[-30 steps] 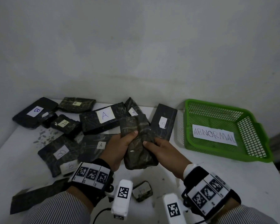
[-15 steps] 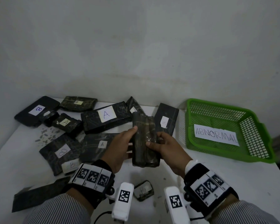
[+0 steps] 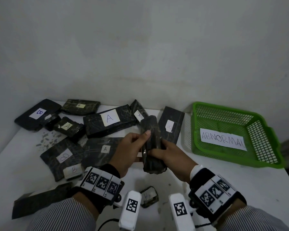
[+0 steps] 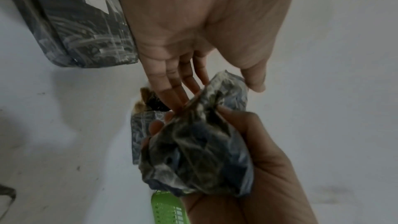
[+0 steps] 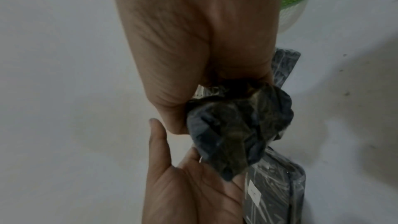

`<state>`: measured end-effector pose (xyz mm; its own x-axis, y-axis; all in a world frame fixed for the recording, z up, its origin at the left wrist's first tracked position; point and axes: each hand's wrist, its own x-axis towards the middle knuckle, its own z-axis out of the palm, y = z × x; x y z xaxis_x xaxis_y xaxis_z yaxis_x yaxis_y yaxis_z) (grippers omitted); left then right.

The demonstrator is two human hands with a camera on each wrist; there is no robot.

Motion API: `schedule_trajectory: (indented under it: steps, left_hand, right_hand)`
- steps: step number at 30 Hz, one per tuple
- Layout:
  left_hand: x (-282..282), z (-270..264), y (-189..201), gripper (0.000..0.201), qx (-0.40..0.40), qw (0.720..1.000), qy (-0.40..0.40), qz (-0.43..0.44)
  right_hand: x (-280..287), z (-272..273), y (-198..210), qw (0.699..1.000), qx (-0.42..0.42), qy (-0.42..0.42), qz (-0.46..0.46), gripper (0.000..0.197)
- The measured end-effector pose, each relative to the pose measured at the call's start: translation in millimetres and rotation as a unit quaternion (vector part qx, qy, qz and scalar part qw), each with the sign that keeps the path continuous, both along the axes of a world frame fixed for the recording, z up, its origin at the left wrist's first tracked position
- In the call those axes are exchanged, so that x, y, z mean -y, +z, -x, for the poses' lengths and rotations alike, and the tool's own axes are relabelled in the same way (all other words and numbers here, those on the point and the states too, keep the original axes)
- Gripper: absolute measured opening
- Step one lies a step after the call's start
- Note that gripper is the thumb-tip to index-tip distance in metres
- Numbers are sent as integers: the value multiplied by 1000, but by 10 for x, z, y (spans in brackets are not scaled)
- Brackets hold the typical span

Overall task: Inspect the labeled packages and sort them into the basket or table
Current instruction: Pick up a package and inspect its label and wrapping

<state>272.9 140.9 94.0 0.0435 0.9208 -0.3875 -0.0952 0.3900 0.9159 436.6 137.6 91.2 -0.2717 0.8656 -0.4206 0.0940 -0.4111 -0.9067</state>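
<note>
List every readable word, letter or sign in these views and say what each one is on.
"ABNORMAL": paper sign inside the green basket.
"A": big label on the long package.
"A": labels on three more packages.
"B": labels on five packages.
Held package: no label showing.
Small package near the wrists: illegible.
</note>
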Motion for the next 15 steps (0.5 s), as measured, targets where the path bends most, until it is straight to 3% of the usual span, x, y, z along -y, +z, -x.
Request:
schedule_trajectory:
  steps: [3,5,11,15]
  left_hand:
    - [-42,35,-28,42,-33,999,-17,10]
    - [-56,60,-30,29,-43,998,-35,4]
    - [-62,87,7,15,-38,998,-45,-28]
    - [-55,95,-66,12,-21,1000,-11,-21]
  right_hand:
    - [-10,-33,11,999,-48,-10,8,25]
    - [-4,-34,21,998,-60,-8,7,24]
    - [16,-9,4,999,-47,11,10,22]
    - [24,-16,-3,998,-37,51,9,33]
